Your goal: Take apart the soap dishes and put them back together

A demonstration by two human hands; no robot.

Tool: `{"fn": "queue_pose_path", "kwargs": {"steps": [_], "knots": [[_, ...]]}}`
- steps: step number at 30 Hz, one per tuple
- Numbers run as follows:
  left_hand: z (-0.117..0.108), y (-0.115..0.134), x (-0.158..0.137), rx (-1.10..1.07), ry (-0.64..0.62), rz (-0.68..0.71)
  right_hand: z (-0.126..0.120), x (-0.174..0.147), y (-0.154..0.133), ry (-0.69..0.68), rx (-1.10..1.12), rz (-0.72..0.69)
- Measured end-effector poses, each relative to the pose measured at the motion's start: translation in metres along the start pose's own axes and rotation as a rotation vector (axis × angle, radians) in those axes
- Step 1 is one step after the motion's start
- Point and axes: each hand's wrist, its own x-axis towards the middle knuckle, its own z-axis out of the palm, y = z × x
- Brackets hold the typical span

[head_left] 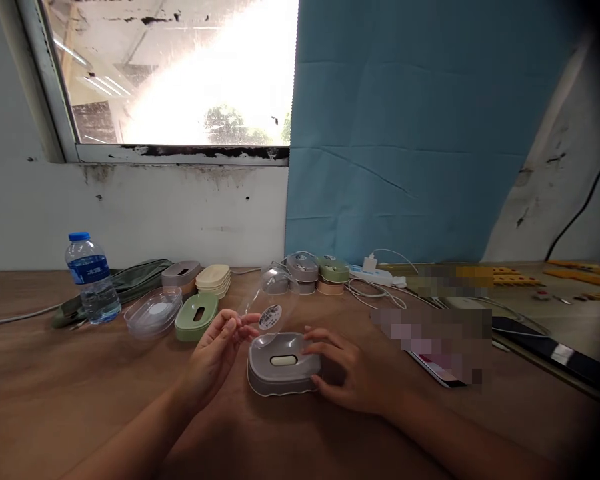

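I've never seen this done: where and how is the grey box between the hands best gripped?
I'd grip the grey box by its right end, from the right: it lies flat, side wall exposed for the thumb. The right hand is there; the left hand holds a clear cover.

A bright window (180, 73) sits in a stained wall (200, 217) beside blue sheeting (405, 127).

Just right of the left hand's (213, 357) pinch, print on the clear cover's (282, 293) label (270, 317) is too small to read; farther right, a phone (436, 366) is partly blurred; above, the window (180, 73) is cut off
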Motion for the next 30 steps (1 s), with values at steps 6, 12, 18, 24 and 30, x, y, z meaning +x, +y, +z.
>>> {"fn": "queue_pose_path", "kwargs": {"steps": [6, 12, 18, 24, 30], "knots": [[-0.001, -0.012, -0.004, 0.030, -0.043, -0.043, -0.006, 0.021, -0.024, 0.029, 0.120, 0.077], [-0.003, -0.013, -0.008, 0.341, -0.140, 0.044, 0.020, 0.053, -0.040, 0.137, 0.582, 0.341], [0.004, -0.006, -0.012, 0.559, -0.221, 0.034, 0.031, 0.064, -0.041, 0.195, 0.717, 0.340], [-0.019, -0.006, -0.002, 0.757, -0.143, 0.006, 0.000, 0.041, -0.006, 0.145, 0.499, 0.215], [-0.032, -0.010, 0.001, 0.941, -0.165, -0.317, -0.001, 0.024, 0.029, -0.069, 0.441, 0.162]]}}
